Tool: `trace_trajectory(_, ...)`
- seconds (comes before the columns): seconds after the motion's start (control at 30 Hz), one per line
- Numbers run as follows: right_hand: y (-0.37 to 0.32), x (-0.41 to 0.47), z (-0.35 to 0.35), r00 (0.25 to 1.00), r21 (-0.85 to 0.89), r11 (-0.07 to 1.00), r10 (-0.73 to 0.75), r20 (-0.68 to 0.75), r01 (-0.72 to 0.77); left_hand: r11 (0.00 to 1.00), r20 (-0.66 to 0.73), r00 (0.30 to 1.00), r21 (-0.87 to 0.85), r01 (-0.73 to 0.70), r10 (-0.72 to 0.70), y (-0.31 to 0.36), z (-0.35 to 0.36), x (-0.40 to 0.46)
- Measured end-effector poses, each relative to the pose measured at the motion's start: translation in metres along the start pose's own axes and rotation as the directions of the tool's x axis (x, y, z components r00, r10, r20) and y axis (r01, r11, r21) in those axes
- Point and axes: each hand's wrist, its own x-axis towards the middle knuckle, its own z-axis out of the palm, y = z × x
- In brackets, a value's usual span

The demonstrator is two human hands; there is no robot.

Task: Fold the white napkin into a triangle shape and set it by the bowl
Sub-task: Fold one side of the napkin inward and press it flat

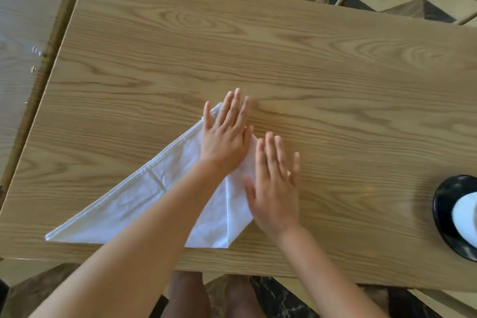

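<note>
White napkin (134, 204) lies folded as a triangle at the bench's (284, 59) near edge. Left hand (227, 134) and right hand (275, 183) both press flat on it, fingers spread, gripping nothing. Step appears to be creasing the right-hand fold. Next likely calls for pinching the cloth and carrying it right to the bowl (444, 214), well apart at the bench's right side; bare wood between.

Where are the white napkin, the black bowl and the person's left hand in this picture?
white napkin (134, 196): head view, on its flat left part.
black bowl (444, 191): head view, on its dark left rim.
left hand (225, 134): head view, on the back of the hand.
</note>
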Motion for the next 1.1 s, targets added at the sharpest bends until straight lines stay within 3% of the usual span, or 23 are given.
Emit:
trace_trajectory(0.13,-0.014,0.007,0.015,0.992,-0.070,0.992,0.109,0.057,-0.105,1.000,-0.026,1.000,0.025,-0.006,0.006,-0.005,0.007,0.000)
trace_trajectory(0.4,0.013,-0.037,0.016,0.991,-0.102,0.992,0.085,0.105,-0.075,0.998,-0.003,1.000,0.068,0.007,-0.006,-0.005,0.008,0.001)
trace_trajectory(0.63,-0.012,-0.028,0.017,0.985,-0.073,0.991,0.123,0.122,-0.115,0.997,-0.001,1.000,0.074,0.012,-0.012,-0.007,0.010,0.001)
trace_trajectory(0.87,-0.002,-0.085,0.020,0.970,-0.011,0.990,-0.137,0.199,0.142,0.997,-0.005,1.000,0.076,-0.002,0.002,-0.008,0.012,0.003)
trace_trajectory(1.1,-0.004,-0.087,0.009,0.960,-0.036,0.991,-0.116,0.255,0.129,0.996,-0.047,0.996,0.061,-0.067,0.070,-0.009,0.001,-0.008)
